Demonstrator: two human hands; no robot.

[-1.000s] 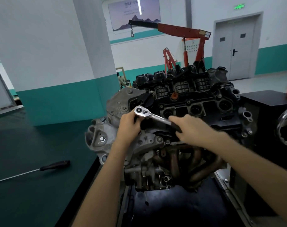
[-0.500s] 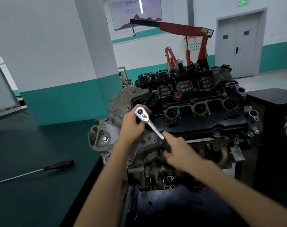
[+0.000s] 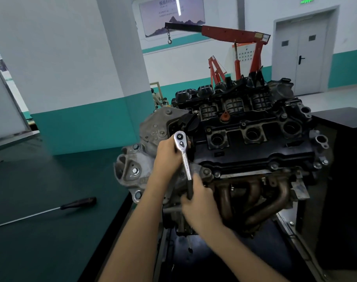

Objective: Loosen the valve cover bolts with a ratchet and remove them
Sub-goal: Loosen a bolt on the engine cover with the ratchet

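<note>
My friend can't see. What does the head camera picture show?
Two hands hold a silver ratchet at the left end of a car engine: the left hand holds its head, the right hand grips its handle. A long screwdriver lies on the green bench to the left; a red hoist stands behind.

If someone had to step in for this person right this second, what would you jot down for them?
Left hand grips round the ratchet just under its head, by the left end of the valve cover.
Right hand grips the ratchet's black handle, which points down toward the person.
Done: cannot tell; the bolt under the head is hidden.
Left: bolts sit along the cover's front edge; loosen and lift each out.
A screwdriver lies on the green bench.
</note>
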